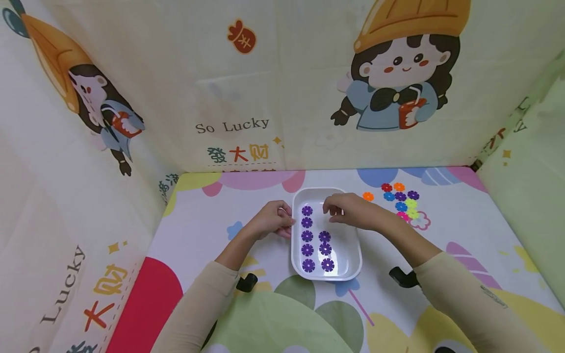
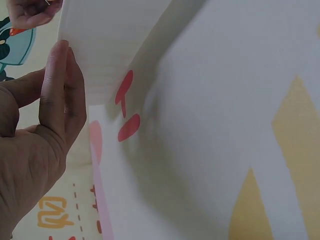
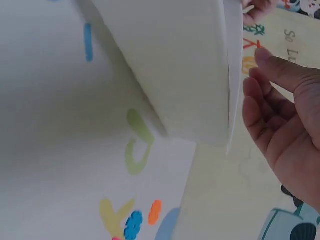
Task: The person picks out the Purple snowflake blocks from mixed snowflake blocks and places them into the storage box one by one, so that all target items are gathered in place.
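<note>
A white tray (image 1: 348,264) stands on the table with purple flower-shaped pieces (image 1: 307,236) inside it. The pieces form a longer left column and a shorter right column of three. My left hand (image 1: 275,219) holds the tray's left rim, and its fingertips meet the tray's side wall in the left wrist view. Over the tray's far right part hovers my right hand (image 1: 353,211), fingers loosely bent. In the right wrist view, thumb and fingers of that hand (image 3: 285,105) stand apart, and no piece shows between them.
To the tray's right lies a loose group of flower-shaped pieces in red, orange, blue, purple, yellow and pink (image 1: 401,206). One orange piece (image 1: 368,196) lies nearer the tray. A printed cloth (image 1: 212,211) covers the table; patterned curtains (image 1: 300,98) rise behind and at both sides.
</note>
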The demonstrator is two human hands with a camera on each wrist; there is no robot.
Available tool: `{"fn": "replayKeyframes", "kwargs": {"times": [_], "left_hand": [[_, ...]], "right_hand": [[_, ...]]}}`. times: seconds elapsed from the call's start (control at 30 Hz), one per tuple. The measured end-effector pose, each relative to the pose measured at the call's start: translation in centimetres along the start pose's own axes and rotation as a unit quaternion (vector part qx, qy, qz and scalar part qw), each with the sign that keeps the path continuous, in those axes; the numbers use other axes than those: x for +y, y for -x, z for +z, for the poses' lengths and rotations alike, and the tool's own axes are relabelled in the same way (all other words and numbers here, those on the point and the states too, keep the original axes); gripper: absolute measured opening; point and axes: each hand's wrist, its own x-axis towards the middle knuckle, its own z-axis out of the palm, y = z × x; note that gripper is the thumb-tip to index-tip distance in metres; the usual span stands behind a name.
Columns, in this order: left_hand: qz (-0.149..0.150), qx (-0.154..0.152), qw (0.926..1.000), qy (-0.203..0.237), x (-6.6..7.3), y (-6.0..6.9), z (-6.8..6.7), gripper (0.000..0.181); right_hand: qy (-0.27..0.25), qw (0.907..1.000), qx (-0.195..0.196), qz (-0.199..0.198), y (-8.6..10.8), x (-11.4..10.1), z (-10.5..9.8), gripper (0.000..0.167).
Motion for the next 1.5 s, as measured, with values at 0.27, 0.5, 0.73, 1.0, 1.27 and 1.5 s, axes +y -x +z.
{"fn": "replayKeyframes", "kwargs": {"times": [0.27,0.5,0.73,1.0,1.27,1.5], "left_hand": [[-0.003,0.002,1.0,-0.006,-0.1,0.0,0.0,0.021],[-0.004,0.0,1.0,-0.008,-0.1,0.0,-0.1,0.021],[-0.007,0.0,1.0,-0.007,-0.2,0.0,0.0,0.021],[-0.006,-0.001,0.9999,-0.014,-0.3,0.0,0.1,0.022],[-0.006,0.001,0.9999,-0.013,-0.2,-0.1,0.0,0.022],[-0.001,0.001,0.9999,-0.011,-0.1,-0.1,-0.1,0.022]], "right_hand": [[-0.017,0.9938,0.106,0.03,3.0,2.3,-1.4,0.031],[-0.003,0.985,0.163,0.056,5.9,5.1,-2.4,0.032],[0.032,0.9721,0.217,0.084,8.5,8.8,-2.8,0.036],[0.044,0.9618,0.193,0.189,10.4,12.5,-3.8,0.046],[0.027,0.9496,0.19,0.248,11.2,15.5,-3.9,0.046],[-0.017,0.9349,0.17,0.311,10.7,16.6,-4.2,0.052]]}}
